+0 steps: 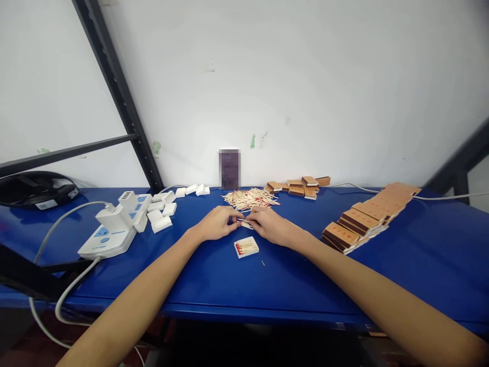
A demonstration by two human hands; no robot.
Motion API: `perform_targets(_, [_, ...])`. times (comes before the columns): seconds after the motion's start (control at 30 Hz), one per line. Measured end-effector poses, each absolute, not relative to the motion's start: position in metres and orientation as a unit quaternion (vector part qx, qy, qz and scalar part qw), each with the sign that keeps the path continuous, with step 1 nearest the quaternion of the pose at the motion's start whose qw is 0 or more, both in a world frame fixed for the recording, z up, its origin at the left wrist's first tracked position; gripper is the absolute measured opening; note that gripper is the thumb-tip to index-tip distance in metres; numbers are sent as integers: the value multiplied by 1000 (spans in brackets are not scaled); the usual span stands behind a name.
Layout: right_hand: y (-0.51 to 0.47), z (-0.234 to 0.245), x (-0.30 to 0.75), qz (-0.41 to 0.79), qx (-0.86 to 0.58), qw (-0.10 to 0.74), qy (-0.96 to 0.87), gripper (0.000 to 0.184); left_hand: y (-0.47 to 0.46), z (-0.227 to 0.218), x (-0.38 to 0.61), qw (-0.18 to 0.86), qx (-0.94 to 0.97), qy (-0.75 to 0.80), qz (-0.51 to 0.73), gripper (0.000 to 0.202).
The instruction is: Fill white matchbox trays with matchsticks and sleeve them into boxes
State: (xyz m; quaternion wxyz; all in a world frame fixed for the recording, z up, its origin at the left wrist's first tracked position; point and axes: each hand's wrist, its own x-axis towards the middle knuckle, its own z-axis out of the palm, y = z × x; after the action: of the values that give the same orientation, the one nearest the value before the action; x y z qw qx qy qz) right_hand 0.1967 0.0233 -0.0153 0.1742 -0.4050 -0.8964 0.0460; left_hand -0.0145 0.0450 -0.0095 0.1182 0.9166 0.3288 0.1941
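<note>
Both hands meet just in front of a loose heap of red-tipped matches (250, 198). My left hand (218, 223) is closed, thumb and fingers pinching the left ends of a few matches (245, 224). From the other side my right hand (267, 224) grips the same small bunch, fingertips bent together. Nearer to me a white matchbox tray (246, 253) lies on the blue table (214, 285), partly filled with matches whose red heads point left. A tiny pale splinter (263, 263) lies to the tray's right.
White trays (161, 222) lie scattered at left beside a power strip (110, 239) with plugs and cables. Brown matchbox sleeves (301, 187) are piled by the wall; a long stack of matchboxes (359, 224) stretches along the right. A dark blurred box (229, 169) stands behind the heap.
</note>
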Motion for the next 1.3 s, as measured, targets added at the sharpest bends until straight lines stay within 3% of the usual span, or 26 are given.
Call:
perform_targets(0.27, [23,-16,199,55,-413,203,-886,31,44,-9,-13,107,910,332,223,25])
perform_targets(0.7, [41,-35,192,45,-392,233,-889,22,45,-13,-16,46,910,374,170,29])
perform_targets(0.97, [41,-11,204,4,-432,253,-866,25,47,-13,-15,73,905,370,197,22])
perform_targets(1.1, [42,5,228,-16,-540,207,-815,27,47,-13,-15,86,903,373,194,25])
perform_targets(1.2, [37,9,236,-3,-573,156,-804,18,45,-12,-14,90,905,369,190,27])
perform_targets(1.3, [29,13,238,24,-590,95,-801,31,43,-12,-13,88,907,369,183,30])
